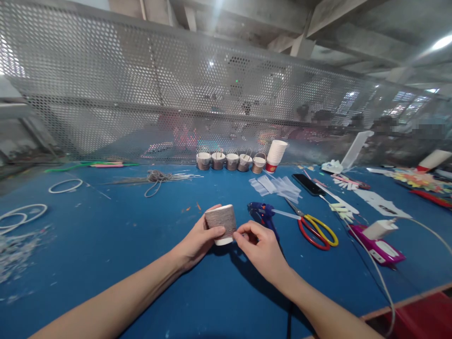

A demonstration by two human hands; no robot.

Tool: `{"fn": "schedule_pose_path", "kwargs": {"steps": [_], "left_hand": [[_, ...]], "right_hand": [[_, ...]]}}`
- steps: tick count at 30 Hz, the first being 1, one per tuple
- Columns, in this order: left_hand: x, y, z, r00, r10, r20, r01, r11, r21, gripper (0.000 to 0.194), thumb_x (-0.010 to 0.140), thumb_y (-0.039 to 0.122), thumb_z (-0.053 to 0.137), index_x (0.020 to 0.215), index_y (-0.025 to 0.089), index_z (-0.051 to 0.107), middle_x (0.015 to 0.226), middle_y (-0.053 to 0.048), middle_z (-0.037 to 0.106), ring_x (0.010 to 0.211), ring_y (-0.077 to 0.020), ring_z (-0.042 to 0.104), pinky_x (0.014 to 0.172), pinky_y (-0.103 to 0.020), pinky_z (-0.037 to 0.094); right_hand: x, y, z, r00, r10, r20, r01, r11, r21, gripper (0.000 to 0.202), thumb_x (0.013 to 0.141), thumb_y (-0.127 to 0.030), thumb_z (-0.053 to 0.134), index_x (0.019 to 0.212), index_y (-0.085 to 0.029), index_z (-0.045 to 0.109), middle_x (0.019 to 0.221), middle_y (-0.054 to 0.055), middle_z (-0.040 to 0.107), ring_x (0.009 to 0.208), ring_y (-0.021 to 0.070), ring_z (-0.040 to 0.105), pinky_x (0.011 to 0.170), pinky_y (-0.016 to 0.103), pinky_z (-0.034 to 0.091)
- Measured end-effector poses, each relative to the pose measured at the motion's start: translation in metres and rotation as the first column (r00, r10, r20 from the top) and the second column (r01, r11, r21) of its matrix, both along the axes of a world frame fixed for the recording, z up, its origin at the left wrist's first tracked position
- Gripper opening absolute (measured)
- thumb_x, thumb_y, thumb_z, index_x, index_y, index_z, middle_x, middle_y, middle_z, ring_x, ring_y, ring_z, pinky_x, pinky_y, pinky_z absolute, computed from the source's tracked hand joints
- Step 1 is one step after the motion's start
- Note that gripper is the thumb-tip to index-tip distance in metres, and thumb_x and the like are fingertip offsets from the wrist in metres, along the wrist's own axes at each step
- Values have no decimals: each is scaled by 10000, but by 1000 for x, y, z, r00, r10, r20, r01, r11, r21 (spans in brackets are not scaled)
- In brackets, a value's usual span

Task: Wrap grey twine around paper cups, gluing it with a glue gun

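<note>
The left hand (199,238) is clamped around a small white paper cup wrapped in brownish-grey cord (221,220), fingers behind it and thumb across the front, holding it slightly tilted above the middle of the blue bench (148,292). The right hand (263,247) has thumb and forefinger pinched together right at the cup's lower side; whether cord sits between them, I can't tell. Just right of the hands lie a dark blue glue gun (262,211) and scissors with red and yellow handles (315,228). Towards the bench's far edge, five cord-wrapped cups with handles (232,162) stand in a row beside a stack of white paper cups (277,153).
</note>
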State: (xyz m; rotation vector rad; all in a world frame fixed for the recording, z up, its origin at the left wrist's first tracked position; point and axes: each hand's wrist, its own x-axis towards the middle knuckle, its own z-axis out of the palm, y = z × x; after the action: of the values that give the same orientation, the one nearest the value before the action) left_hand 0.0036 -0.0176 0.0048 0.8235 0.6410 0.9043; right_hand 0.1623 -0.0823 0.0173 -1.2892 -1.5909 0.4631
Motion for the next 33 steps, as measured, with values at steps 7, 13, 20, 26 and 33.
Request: {"fn": "schedule_pose_path", "kwargs": {"steps": [7, 13, 20, 26, 33], "left_hand": [[0, -2, 4, 1000, 13, -22, -14, 1000, -14, 754, 573, 206, 839, 1254, 227, 516, 1061, -83, 666, 946, -253, 647, 819, -366, 488], [-1, -1, 3, 995, -14, -95, 19, 998, 59, 832, 610, 216, 820, 1346, 263, 435, 1028, -82, 646, 755, -207, 647, 577, -313, 530], [-2, 1, 2, 995, -16, -100, 23, 998, 66, 1008, 620, 197, 816, 1433, 390, 253, 1105, -88, 628, 744, -226, 679, 555, -337, 566], [0, 1, 2, 999, -14, -52, 20, 993, 116, 933, 558, 104, 817, 1339, 308, 349, 1168, -88, 606, 972, -253, 640, 705, -327, 551], [2, 1, 2, 998, 57, -22, -54, 990, 128, 822, 521, 40, 796, 1212, 280, 421, 1123, -45, 617, 1023, -219, 611, 851, -326, 502]], "right_hand": [[3, -1, 0, 1000, 2, 10, -2, 1000, 21, 129, 801, -238, 575, 712, -170, 640, 592, -34, 463, 514, 103, 429, 486, 219, 360], [2, 0, -3, 996, -28, 83, 22, 997, 72, 174, 826, -220, 572, 675, -176, 646, 570, -44, 428, 509, 101, 403, 495, 227, 341], [3, 0, -3, 997, -45, 68, 41, 997, 67, 185, 828, -218, 557, 659, -176, 621, 568, -45, 413, 512, 102, 392, 501, 229, 334], [4, 0, 1, 997, -42, 57, 39, 998, 59, 187, 843, -229, 555, 677, -176, 624, 587, -30, 467, 514, 104, 410, 501, 230, 346], [-8, -33, -4, 923, 104, 371, -202, 951, 235, 195, 920, -220, 498, 816, -177, 658, 647, 19, 608, 563, 131, 545, 540, 246, 424]]}}
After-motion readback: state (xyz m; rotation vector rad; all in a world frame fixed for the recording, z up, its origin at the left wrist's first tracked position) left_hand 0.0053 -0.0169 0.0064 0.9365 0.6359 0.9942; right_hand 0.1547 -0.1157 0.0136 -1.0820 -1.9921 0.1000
